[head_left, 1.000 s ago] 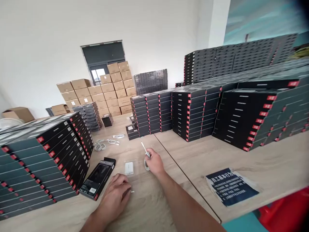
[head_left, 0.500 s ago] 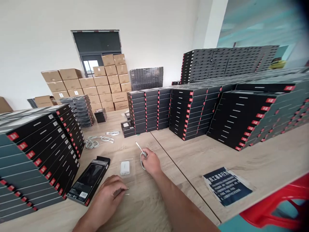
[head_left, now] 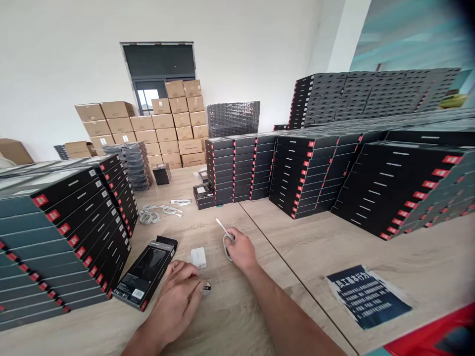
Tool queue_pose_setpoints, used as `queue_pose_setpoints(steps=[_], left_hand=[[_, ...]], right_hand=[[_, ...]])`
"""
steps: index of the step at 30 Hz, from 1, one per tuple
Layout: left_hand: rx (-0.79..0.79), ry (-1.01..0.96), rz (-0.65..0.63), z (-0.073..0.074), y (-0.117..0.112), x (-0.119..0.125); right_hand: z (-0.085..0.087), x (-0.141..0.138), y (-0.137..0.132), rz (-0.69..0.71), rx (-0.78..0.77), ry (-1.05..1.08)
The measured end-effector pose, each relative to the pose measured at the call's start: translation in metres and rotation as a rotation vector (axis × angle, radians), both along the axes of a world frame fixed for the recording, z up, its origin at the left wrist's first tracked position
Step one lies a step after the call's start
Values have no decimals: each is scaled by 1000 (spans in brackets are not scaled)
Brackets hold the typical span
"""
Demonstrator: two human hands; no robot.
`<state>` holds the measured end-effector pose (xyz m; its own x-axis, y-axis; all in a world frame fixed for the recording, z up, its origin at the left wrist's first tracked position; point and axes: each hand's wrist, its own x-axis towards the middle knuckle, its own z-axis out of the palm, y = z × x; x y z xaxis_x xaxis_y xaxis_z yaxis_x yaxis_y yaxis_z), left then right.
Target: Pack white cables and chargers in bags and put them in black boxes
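Note:
My right hand [head_left: 241,249] is closed around a coiled white cable [head_left: 226,243], whose free end sticks up and away toward the far left. My left hand [head_left: 178,299] rests palm down on the wooden table [head_left: 297,247], fingertips bent over a small dark round thing [head_left: 206,287] I cannot make out. Just beyond its fingers lies a white charger in a clear bag [head_left: 199,257]. To the left of that charger lies an open black box [head_left: 146,271] flat on the table.
Tall stacks of black boxes with red tags stand at the left [head_left: 63,232] and across the back and right [head_left: 371,173]. More white cables [head_left: 159,212] lie further back. A dark blue printed sheet [head_left: 367,295] lies at the right. Cardboard cartons [head_left: 166,128] stand by the wall.
My left hand's fingers have slid forward toward the bagged charger and now cover a small dark thing. The right hand keeps its hold on the cable. The view has shifted slightly.

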<state>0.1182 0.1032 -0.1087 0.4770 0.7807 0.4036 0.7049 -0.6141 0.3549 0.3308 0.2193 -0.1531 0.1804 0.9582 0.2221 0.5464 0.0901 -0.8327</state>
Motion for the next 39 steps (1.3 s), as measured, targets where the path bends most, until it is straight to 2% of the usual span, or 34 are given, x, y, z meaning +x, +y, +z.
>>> queue_pose_setpoints(steps=[4, 8, 10, 12, 14, 17, 22, 26, 29, 32, 35, 39], left_hand=[[-107, -316, 119, 9, 19, -4], [-312, -557, 161, 26, 47, 1], [-376, -624, 160, 26, 54, 3], [-367, -595, 209, 20, 55, 1], [-305, -470, 330, 12, 51, -7], [-268, -234, 463, 4, 42, -22], [-432, -70, 436, -5, 34, -23], [-486, -76, 440, -7, 40, -12], [-483, -300, 434, -12, 47, -8], [-545, -683, 449, -22, 54, -3], [-604, -1191, 345, -31, 58, 6], [-679, -1581, 198, -33, 60, 14]], right_hand=[[8, 0, 1, 60, 34, 222], [38, -19, 0, 234, 67, 432], [52, -35, -3, 344, 68, 484], [58, -46, -6, 450, 34, 520], [54, -51, -8, 470, 4, 576], [39, -47, -8, 349, -5, 662], [15, -49, -4, 265, -63, 722], [12, -59, -1, 251, -84, 749], [19, -58, -3, 232, -74, 755], [29, -54, -9, 209, -12, 724], [37, -55, -18, 212, 99, 584], [43, -59, -25, 206, 243, 403]])
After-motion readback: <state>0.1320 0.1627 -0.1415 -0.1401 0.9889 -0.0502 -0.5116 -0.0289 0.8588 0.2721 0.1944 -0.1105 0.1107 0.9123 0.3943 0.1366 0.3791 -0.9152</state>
